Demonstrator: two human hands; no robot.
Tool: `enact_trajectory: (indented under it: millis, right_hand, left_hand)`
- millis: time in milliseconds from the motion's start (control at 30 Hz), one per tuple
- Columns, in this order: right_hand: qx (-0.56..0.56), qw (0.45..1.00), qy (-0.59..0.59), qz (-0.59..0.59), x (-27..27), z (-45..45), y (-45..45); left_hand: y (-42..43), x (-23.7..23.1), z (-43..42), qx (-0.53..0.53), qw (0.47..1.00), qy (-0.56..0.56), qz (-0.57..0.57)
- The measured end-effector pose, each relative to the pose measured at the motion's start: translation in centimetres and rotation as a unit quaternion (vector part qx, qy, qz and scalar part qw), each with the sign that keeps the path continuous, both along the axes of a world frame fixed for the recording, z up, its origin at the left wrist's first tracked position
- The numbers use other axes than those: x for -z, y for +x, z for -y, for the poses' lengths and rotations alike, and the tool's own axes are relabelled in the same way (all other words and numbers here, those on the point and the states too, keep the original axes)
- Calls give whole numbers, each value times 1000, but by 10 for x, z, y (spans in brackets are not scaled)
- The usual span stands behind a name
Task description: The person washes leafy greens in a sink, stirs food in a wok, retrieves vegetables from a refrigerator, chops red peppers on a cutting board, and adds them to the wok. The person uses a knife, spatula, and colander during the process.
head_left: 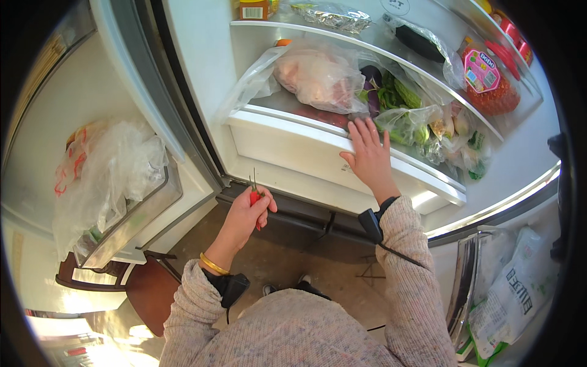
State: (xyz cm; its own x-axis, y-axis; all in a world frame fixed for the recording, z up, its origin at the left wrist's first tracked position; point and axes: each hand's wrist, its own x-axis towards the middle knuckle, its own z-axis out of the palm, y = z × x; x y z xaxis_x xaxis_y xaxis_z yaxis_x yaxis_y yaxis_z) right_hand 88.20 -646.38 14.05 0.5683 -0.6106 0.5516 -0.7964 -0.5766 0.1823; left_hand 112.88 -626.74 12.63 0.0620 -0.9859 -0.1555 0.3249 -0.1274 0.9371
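Note:
My left hand [247, 211] is closed around a few red chili peppers [257, 197], their green stems pointing up past the fingers. My right hand [369, 153] holds nothing; its spread fingers rest on the front edge of the fridge's bottom drawer [293, 126]. Just behind those fingers, on the glass shelf over the drawer, lies raw meat in a clear plastic bag [316, 78]. To its right are an eggplant [371, 89], a green bitter melon [407, 91] and bagged vegetables [412, 124].
Above, a fridge shelf [293, 27] bears a foil-covered dish [332, 16] and a wrapped dark item [419, 43]. A bag of red food [493, 91] stands right. The left door's bin [133, 220] holds plastic bags [110, 169]; the right door holds packages [509, 293]. A wooden chair [151, 289] stands lower left.

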Motion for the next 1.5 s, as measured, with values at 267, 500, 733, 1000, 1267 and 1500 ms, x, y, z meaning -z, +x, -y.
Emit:
enact_trajectory:
  millis: [267, 500, 733, 1000, 1267, 1500]
  right_hand:
    - [29, 999, -5, -27, 6, 12, 2]
    - [-213, 964, 74, 144, 2, -121, 107]
    - [-460, 861, 101, 189, -56, -241, 248]
    - [-307, 927, 119, 182, -62, -284, 293]
    - [-216, 959, 100, 157, -66, -290, 236]
    - [-100, 955, 66, 272, -85, -307, 101]
  left_hand:
    - [7, 14, -65, -142, 989, 32, -15]
    - [8, -3, -97, -197, 979, -40, -35]
    - [67, -49, -182, -299, 939, -166, -46]
    - [166, -88, -294, -418, 867, -268, 42]
    - [127, -109, -320, -321, 876, -347, 95]
    - [83, -151, -320, -335, 783, -516, 96]
